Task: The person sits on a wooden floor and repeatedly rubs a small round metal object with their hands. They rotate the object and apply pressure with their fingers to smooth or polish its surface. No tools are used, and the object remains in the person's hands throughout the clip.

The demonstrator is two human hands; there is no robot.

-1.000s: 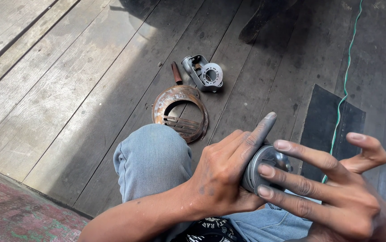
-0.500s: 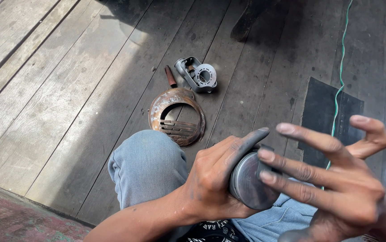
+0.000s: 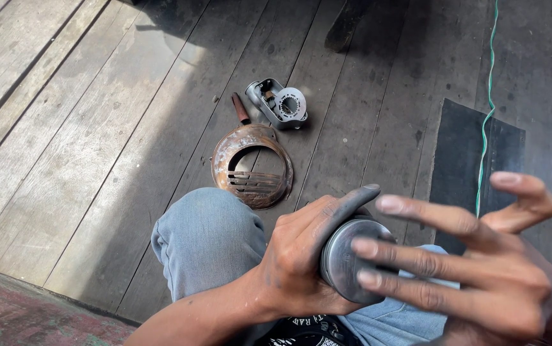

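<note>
My left hand (image 3: 301,256) grips a round grey metal part (image 3: 341,263) from the side, its forefinger stretched along the top rim. My right hand (image 3: 481,263) is spread flat, with its fingertips resting on the part's round face. Both hands sit over my knee in blue jeans (image 3: 209,240). On the wooden floor ahead lie a rusty round cover with slots (image 3: 253,166) and a small grey metal housing (image 3: 279,102), with a short reddish-brown handle (image 3: 241,109) beside them.
A dark rubber mat (image 3: 468,154) lies on the planks at the right, and a green cord (image 3: 488,96) runs over it from the top edge. A reddish patterned surface (image 3: 26,320) fills the bottom left corner.
The view has shifted slightly. My right hand's fingers have slid across the face of the metal part, while my left hand keeps its grip on it.
</note>
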